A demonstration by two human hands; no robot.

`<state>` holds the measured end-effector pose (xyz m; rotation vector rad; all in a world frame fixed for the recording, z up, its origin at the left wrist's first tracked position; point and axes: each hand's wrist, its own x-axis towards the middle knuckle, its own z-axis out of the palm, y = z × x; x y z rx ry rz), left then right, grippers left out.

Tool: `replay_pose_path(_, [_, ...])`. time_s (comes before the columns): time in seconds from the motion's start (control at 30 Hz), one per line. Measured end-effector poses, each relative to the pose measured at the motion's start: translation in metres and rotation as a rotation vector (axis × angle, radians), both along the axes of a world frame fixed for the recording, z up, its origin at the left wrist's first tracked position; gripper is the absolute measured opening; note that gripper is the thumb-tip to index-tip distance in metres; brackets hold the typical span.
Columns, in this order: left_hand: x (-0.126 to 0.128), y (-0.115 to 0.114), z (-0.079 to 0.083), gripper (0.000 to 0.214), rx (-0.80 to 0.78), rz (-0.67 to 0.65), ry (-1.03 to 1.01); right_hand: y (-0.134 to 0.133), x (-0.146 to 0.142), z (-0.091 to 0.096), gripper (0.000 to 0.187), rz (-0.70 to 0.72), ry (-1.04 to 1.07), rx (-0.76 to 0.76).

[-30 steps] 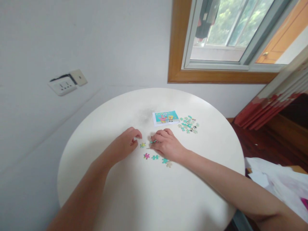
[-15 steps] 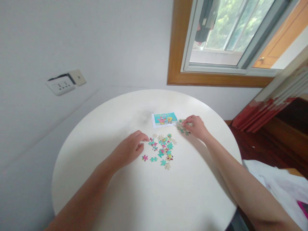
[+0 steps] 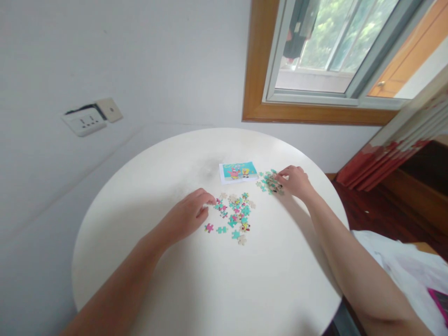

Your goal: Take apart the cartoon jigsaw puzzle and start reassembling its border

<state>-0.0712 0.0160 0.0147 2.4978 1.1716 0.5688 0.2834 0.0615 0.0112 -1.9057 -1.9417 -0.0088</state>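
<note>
On round white tbl (image 3: 210,280): puzzle pile (image 3: 270,182) at 9 o'clock from R hand (image 3: 296,181) (nearer one), no clear long axis; can't tell if pinching anything. L hand (image 3: 192,212): w/ thumb & index apart, loose cluster (image 3: 234,219) close by at 3 o'clock.

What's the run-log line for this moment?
left hand: open, at left edge of nearer puzzle pieces | right hand: at farther pile, grip unclear | picture card: on white table, left of farther pile
</note>
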Motion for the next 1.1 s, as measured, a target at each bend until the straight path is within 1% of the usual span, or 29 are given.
replay_pose_path(0.07, [0.002,-0.001,-0.002,0.029,0.006,-0.018,-0.009,-0.003,-0.003,0.005,0.025,0.105,0.065,0.016])
replay_pose_path(0.17, [0.008,-0.005,-0.005,0.03,-0.001,-0.067,-0.025,-0.015,-0.016,0.015,0.02,0.373,0.22,-0.039])
replay_pose_path(0.23, [0.014,-0.008,-0.006,0.029,-0.013,-0.097,-0.032,-0.026,-0.03,0.022,0.02,0.534,0.278,-0.155])
replay_pose_path(0.33, [0.021,-0.012,-0.006,0.028,-0.03,-0.139,-0.024,-0.044,-0.05,0.029,0.023,0.705,0.331,-0.31])
replay_pose_path(0.4, [0.023,-0.014,-0.006,0.029,-0.033,-0.161,-0.018,-0.053,-0.061,0.032,0.023,0.805,0.343,-0.404])
replay_pose_path(0.5, [0.025,-0.014,-0.007,0.031,-0.023,-0.193,-0.02,-0.06,-0.072,0.031,0.019,0.922,0.305,-0.516])
replay_pose_path(0.57, [0.025,-0.015,-0.007,0.031,-0.014,-0.202,-0.023,-0.061,-0.077,0.03,0.017,0.972,0.261,-0.54])
replay_pose_path(0.63, [0.025,-0.016,-0.006,0.031,-0.011,-0.207,-0.023,-0.061,-0.08,0.029,0.016,0.995,0.222,-0.522])
replay_pose_path(0.87, [0.027,-0.019,-0.001,0.028,-0.04,-0.24,-0.002,-0.066,-0.088,0.03,0.019,1.003,0.201,-0.433])
replay_pose_path(1.0, [0.027,-0.018,-0.002,0.027,-0.036,-0.227,-0.011,-0.068,-0.097,0.022,0.016,1.068,0.178,-0.332])
replay_pose_path(1.1, [0.026,-0.018,-0.002,0.026,-0.021,-0.214,-0.021,-0.069,-0.099,0.015,0.017,1.106,0.163,-0.308])
